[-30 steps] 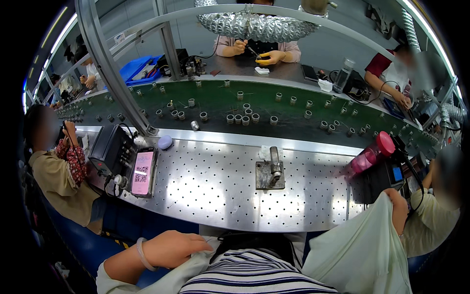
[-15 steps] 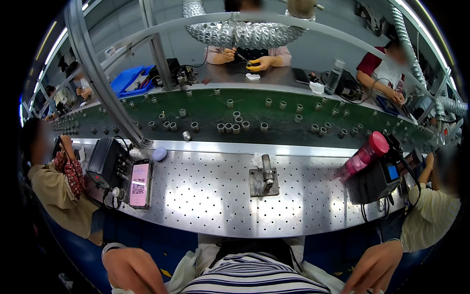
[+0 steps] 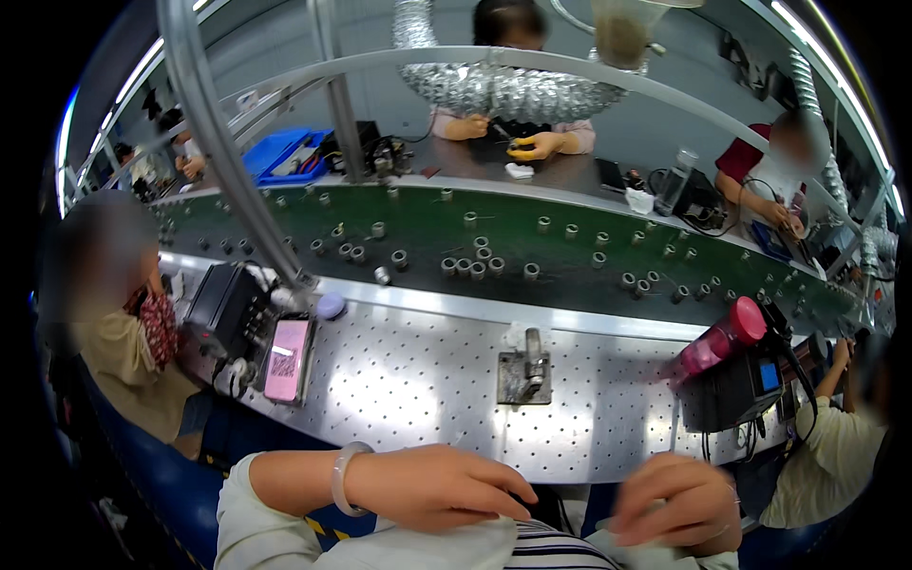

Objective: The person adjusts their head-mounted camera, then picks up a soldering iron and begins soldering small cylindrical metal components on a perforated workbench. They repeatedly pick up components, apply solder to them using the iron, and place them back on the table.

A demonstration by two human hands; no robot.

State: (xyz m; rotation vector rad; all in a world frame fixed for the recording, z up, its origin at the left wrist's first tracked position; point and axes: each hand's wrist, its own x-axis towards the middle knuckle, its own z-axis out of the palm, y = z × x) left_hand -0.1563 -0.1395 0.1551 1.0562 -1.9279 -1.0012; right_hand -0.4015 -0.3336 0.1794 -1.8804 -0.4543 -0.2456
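Note:
My left hand [image 3: 445, 483], a pale bangle on its wrist, reaches across my striped shirt [image 3: 551, 549] with its fingers stretched out to the right; it holds nothing I can see. Opposite it, my right hand [image 3: 673, 499] is raised near the front edge of the perforated metal worktable [image 3: 408, 385]. Its fingers are loosely bent, apart and somewhat blurred, with nothing visible in them. Neither hand touches the small metal fixture [image 3: 524, 375], a square plate with an upright cylindrical post, farther in on the table.
At the left are a black box [image 3: 224, 309], a phone [image 3: 288, 361] with a pink screen and a purple round lid [image 3: 331, 306]. A pink bottle [image 3: 724, 340] and another black box [image 3: 743, 394] stand right. Beyond, a green conveyor belt [image 3: 427, 223] carries several metal rings [image 3: 477, 270]. Co-workers sit around.
Both hands have come up from beside my legs and moved inward in front of my body. The whole view has shifted, so the table appears lower and farther right.

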